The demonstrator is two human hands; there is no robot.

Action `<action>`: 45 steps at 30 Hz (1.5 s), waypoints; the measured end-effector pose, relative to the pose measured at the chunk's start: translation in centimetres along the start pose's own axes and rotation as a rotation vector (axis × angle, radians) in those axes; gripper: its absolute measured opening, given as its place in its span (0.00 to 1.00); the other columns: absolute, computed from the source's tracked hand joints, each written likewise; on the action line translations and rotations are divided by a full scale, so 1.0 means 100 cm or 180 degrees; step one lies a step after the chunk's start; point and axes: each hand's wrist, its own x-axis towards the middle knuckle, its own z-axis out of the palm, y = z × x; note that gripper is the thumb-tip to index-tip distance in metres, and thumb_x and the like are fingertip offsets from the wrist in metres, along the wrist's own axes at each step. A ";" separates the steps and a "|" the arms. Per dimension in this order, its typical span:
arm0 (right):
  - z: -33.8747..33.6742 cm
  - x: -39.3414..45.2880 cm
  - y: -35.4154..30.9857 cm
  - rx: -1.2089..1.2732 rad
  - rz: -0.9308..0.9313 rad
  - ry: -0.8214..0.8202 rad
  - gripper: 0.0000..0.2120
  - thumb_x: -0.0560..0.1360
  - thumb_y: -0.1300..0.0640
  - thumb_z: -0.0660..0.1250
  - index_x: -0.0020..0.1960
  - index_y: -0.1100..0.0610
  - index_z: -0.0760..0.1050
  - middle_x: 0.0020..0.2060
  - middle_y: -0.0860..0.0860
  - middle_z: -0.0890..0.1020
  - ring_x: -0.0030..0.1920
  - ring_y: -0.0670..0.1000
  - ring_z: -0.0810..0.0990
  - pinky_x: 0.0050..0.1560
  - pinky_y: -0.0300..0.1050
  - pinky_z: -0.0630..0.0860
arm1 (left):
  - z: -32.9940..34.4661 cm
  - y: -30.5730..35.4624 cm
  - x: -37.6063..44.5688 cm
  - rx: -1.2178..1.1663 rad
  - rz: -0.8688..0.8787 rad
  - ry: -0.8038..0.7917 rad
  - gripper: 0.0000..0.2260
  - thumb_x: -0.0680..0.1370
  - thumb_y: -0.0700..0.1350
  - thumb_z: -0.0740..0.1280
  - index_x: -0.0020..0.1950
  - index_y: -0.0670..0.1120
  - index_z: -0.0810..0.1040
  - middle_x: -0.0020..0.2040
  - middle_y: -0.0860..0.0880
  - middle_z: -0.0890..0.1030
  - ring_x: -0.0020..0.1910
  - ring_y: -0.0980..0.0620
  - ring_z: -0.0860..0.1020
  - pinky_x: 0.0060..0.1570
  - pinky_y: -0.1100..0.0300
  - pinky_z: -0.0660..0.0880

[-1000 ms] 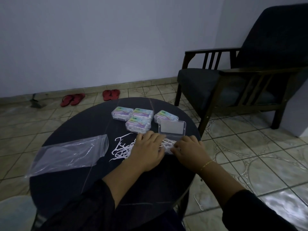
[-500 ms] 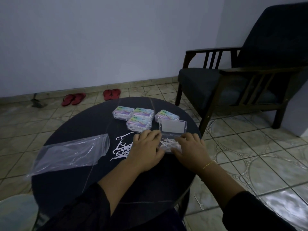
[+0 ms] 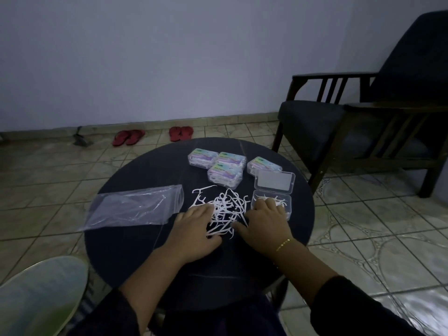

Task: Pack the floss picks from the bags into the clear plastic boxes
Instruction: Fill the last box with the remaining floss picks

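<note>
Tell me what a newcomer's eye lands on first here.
The white floss picks heaped mid-table, between the left hand and right hand, stand out on the dark table. Right of the heap, an open box holds a few picks under the right fingers. Four packed boxes sit behind; a clear bag lies left.

A round dark table (image 3: pixel 135 238) holds a see-through bag (image 3: pixel 131 207) on the left and a pile of white floss picks (image 3: pixel 223 207) in the middle. Four closed boxes (image 3: pixel 218 163) sit at the far side. An open clear box (image 3: pixel 272 192) lies on the right.
</note>
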 end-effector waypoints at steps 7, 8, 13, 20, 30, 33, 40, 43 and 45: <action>0.012 -0.001 -0.019 0.0044 0.0297 -0.0093 0.30 0.72 0.31 0.57 0.61 0.53 0.74 0.64 0.53 0.69 0.67 0.55 0.63 0.65 0.52 0.61 | 0.017 0.004 -0.011 -0.0328 0.0053 0.0723 0.28 0.74 0.58 0.58 0.73 0.51 0.66 0.68 0.54 0.70 0.69 0.53 0.65 0.65 0.57 0.59; 0.014 0.000 -0.021 0.0109 0.0352 -0.0032 0.29 0.73 0.33 0.58 0.62 0.54 0.73 0.64 0.53 0.69 0.66 0.55 0.63 0.65 0.52 0.61 | 0.020 0.004 -0.013 -0.0331 0.0110 0.0884 0.24 0.75 0.56 0.60 0.70 0.51 0.70 0.63 0.54 0.74 0.64 0.52 0.70 0.61 0.57 0.62; 0.018 0.000 -0.025 0.0217 0.0587 0.0028 0.22 0.77 0.40 0.57 0.62 0.54 0.73 0.65 0.53 0.69 0.67 0.56 0.62 0.66 0.52 0.60 | 0.020 0.004 -0.017 -0.0413 0.0084 0.1046 0.24 0.77 0.54 0.63 0.72 0.50 0.68 0.70 0.53 0.69 0.70 0.52 0.64 0.67 0.55 0.60; 0.020 0.003 -0.017 0.0155 0.0496 0.0200 0.14 0.79 0.51 0.58 0.59 0.53 0.77 0.60 0.52 0.73 0.63 0.55 0.66 0.63 0.50 0.63 | 0.022 0.004 -0.012 -0.0298 -0.0053 0.0827 0.28 0.80 0.55 0.58 0.77 0.49 0.56 0.76 0.54 0.60 0.76 0.55 0.54 0.71 0.59 0.49; 0.002 0.006 -0.001 -0.0210 0.0443 -0.0409 0.19 0.76 0.46 0.63 0.61 0.57 0.74 0.60 0.54 0.74 0.64 0.56 0.68 0.64 0.52 0.64 | 0.024 0.002 -0.015 -0.0279 0.0171 0.1154 0.21 0.80 0.54 0.61 0.72 0.52 0.68 0.70 0.57 0.70 0.70 0.55 0.62 0.67 0.60 0.55; 0.000 0.005 0.006 -0.0085 0.0513 -0.0520 0.19 0.74 0.43 0.64 0.59 0.55 0.76 0.59 0.54 0.75 0.63 0.56 0.68 0.63 0.51 0.66 | 0.027 0.000 -0.014 -0.0278 0.0229 0.1262 0.20 0.79 0.53 0.62 0.71 0.51 0.71 0.68 0.56 0.72 0.69 0.54 0.65 0.66 0.59 0.57; -0.020 0.009 0.024 0.0072 0.0658 -0.0255 0.13 0.75 0.46 0.64 0.50 0.54 0.80 0.52 0.52 0.77 0.59 0.54 0.71 0.59 0.50 0.68 | 0.026 0.002 -0.008 0.0069 0.0497 0.1529 0.12 0.68 0.48 0.77 0.50 0.49 0.84 0.49 0.54 0.84 0.43 0.51 0.82 0.42 0.56 0.74; -0.033 0.011 0.034 -0.0052 0.0682 -0.0043 0.14 0.75 0.43 0.63 0.50 0.52 0.79 0.51 0.52 0.75 0.57 0.53 0.70 0.60 0.51 0.69 | 0.024 0.003 -0.006 0.0287 0.0679 0.1678 0.09 0.65 0.47 0.79 0.42 0.51 0.84 0.41 0.57 0.84 0.33 0.53 0.79 0.34 0.60 0.73; -0.037 0.012 0.043 -0.0128 0.0668 0.0182 0.12 0.76 0.46 0.62 0.52 0.51 0.79 0.53 0.52 0.75 0.58 0.54 0.69 0.60 0.50 0.68 | 0.022 0.001 -0.005 0.0398 0.0774 0.1725 0.03 0.69 0.47 0.74 0.41 0.52 0.84 0.38 0.58 0.83 0.31 0.54 0.78 0.33 0.60 0.72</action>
